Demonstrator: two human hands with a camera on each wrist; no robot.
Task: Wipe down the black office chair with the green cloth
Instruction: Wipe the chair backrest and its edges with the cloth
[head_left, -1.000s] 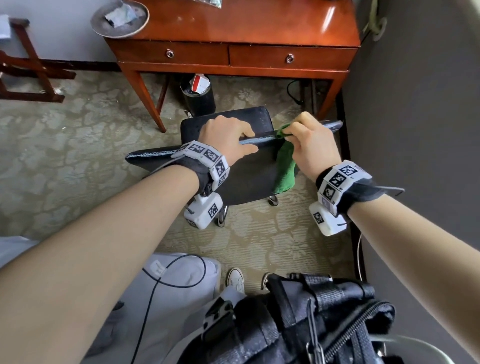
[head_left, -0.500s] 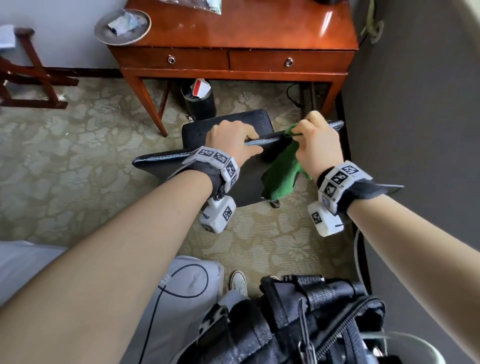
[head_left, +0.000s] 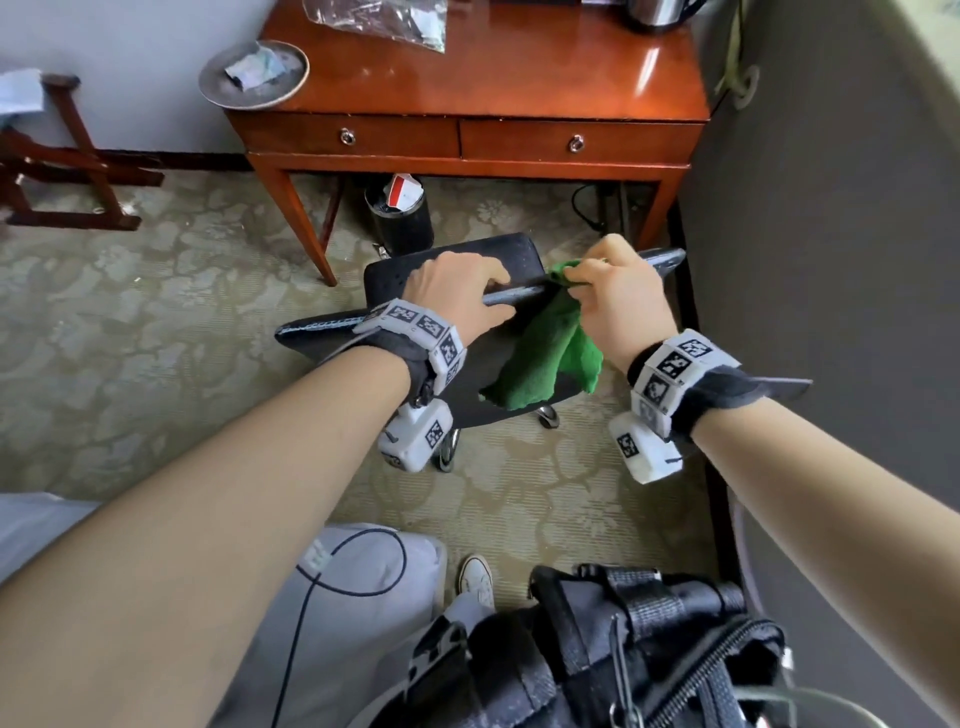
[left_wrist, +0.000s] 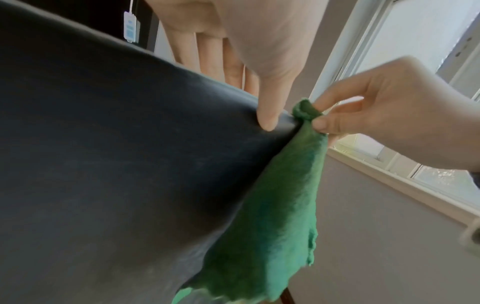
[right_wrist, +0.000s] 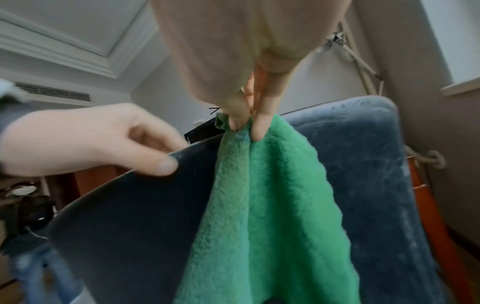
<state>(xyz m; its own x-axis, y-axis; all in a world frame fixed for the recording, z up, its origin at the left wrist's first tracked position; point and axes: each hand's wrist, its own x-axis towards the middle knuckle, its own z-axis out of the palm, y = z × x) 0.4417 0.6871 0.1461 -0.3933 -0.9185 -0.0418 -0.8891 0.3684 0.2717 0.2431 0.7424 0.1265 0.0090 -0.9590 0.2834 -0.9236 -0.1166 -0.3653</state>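
Left hand (head_left: 462, 291): grip wrapped over the top edge of the black office chair (head_left: 467, 374) backrest, fingers on the far side, thumb pressing the near face. Right hand (head_left: 618, 301): narrow pinch grip, thumb and fingertips (right_wrist: 259, 125) bunching one corner of the green cloth (head_left: 545, 358) at that same top edge, just right of the left grip. Rest of the cloth hangs loose below the pinch, draped against the backrest's near face. Chair seat lies beyond both grips; wooden desk (head_left: 467, 98) and a small black bin (head_left: 400, 218) sit further out, on patterned carpet (head_left: 156, 291).
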